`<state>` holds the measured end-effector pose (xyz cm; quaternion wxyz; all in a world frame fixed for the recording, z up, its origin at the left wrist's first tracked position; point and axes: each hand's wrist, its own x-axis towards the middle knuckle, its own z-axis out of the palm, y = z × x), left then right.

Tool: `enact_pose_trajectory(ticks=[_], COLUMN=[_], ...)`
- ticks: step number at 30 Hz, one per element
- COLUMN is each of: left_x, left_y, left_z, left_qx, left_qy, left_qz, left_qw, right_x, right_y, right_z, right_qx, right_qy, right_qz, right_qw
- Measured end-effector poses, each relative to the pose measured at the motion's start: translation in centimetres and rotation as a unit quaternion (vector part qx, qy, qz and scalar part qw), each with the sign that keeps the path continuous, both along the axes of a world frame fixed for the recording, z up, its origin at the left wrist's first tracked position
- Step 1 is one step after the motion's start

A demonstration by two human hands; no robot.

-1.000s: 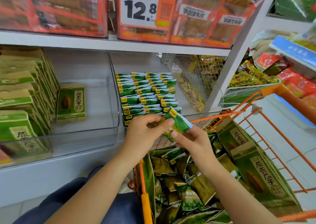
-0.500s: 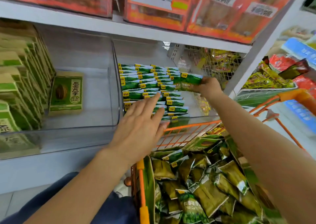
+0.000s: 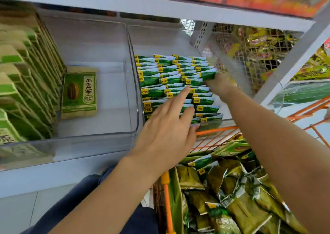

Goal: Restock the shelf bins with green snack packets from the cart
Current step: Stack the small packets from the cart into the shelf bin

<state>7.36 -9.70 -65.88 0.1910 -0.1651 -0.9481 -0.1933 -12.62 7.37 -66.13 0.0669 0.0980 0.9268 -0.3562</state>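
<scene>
Right of centre in the frame, the right hand [image 3: 218, 86] pinches a green packet [image 3: 208, 75] by its end over the clear bin [image 3: 136, 83]; the left hand [image 3: 167, 131], fingers spread, rests on the rows. Such packets look light, soft and slick, so a grip at the stiffer sealed edge seems best.

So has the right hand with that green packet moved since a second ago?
Yes. The right hand carried the green packet from above the orange cart up and back into the clear bin, among the rows.
</scene>
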Motion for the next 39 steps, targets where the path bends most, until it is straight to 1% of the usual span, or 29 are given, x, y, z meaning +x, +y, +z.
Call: enact_pose_trajectory(ticks=[3, 5, 9, 13, 15, 18, 20, 21, 22, 25, 26, 27, 28, 29, 30, 31, 32, 33, 34, 35, 37, 39], left_x=[0.0, 0.0, 0.1, 0.0, 0.0, 0.0, -0.1, -0.1, 0.0, 0.2, 0.2, 0.4, 0.5, 0.7, 0.9, 1.3, 1.6, 2.0, 2.4, 2.8, 3.4, 3.7], left_y=[0.0, 0.0, 0.0, 0.0, 0.0, 0.0, 0.1, 0.1, 0.1, 0.1, 0.1, 0.2, 0.2, 0.3, 0.4, 0.6, 0.9, 1.1, 1.4, 1.6, 1.7, 1.5], left_z=[0.0, 0.1, 0.1, 0.2, 0.2, 0.2, 0.3, 0.3, 0.4, 0.3, 0.3, 0.2, 0.2, 0.2, 0.3, 0.3, 0.4, 0.4, 0.5, 0.5, 0.6, 0.7], left_qx=[0.001, 0.002, -0.001, -0.007, -0.009, -0.013, -0.016, -0.016, -0.016, -0.025, -0.027, -0.029, -0.028, -0.026, -0.022, -0.018, -0.013, -0.007, -0.001, 0.003, 0.014, 0.034], left_qy=[0.001, 0.000, -0.002, -0.002, -0.001, 0.002, 0.004, 0.003, 0.002, 0.000, 0.006, 0.014, 0.024, 0.035, 0.044, 0.050, 0.052, 0.049, 0.041, 0.030, 0.009, -0.011], left_qz=[0.001, 0.002, 0.004, 0.003, 0.006, 0.006, 0.005, 0.006, 0.007, 0.010, 0.009, 0.007, 0.004, 0.001, -0.001, -0.004, -0.012, -0.022, -0.032, -0.040, -0.051, -0.053], left_qw=[1.000, 1.000, 1.000, 1.000, 1.000, 1.000, 1.000, 1.000, 1.000, 1.000, 1.000, 0.999, 0.999, 0.999, 0.999, 0.999, 0.999, 0.999, 0.999, 0.999, 0.999, 0.998], right_x=[0.1, -0.1, -0.4, -1.3, -1.6, -1.5, -0.8, -0.2, 0.9, 7.3, 10.0, 12.9, 15.7, 18.3, 20.5, 22.1, 23.4, 24.4, 25.2, 25.8, 26.5, 26.7], right_y=[0.1, 0.6, 1.0, 1.6, 1.7, 1.6, 1.6, 1.8, 2.1, 3.5, 4.2, 5.1, 6.0, 7.0, 8.0, 9.0, 9.9, 10.6, 11.1, 11.5, 12.2, 12.6], right_z=[0.2, -0.1, -0.3, -0.6, -0.8, -0.8, 0.2, 1.1, 2.3, 6.1, 6.8, 7.3, 7.6, 7.6, 7.4, 6.9, 6.1, 5.3, 4.7, 4.1, 3.4, 2.9], right_qx=[-0.038, -0.019, -0.001, 0.038, 0.017, -0.053, -0.086, -0.106, -0.129, -0.155, -0.138, -0.096, -0.016, 0.091, 0.207, 0.316, 0.397, 0.442, 0.456, 0.448, 0.410, 0.395], right_qy=[-0.019, -0.037, -0.037, 0.020, 0.023, 0.006, 0.000, 0.012, 0.051, 0.237, 0.263, 0.263, 0.236, 0.176, 0.094, 0.005, -0.072, -0.128, -0.156, -0.166, -0.151, -0.149], right_qz=[0.014, 0.008, -0.007, -0.057, -0.066, -0.079, -0.087, -0.085, -0.078, -0.011, 0.021, 0.054, 0.090, 0.122, 0.150, 0.177, 0.203, 0.222, 0.229, 0.226, 0.216, 0.231], right_qw=[0.999, 0.999, 0.999, 0.997, 0.997, 0.995, 0.993, 0.991, 0.987, 0.959, 0.955, 0.958, 0.968, 0.972, 0.962, 0.932, 0.892, 0.860, 0.846, 0.849, 0.873, 0.876])
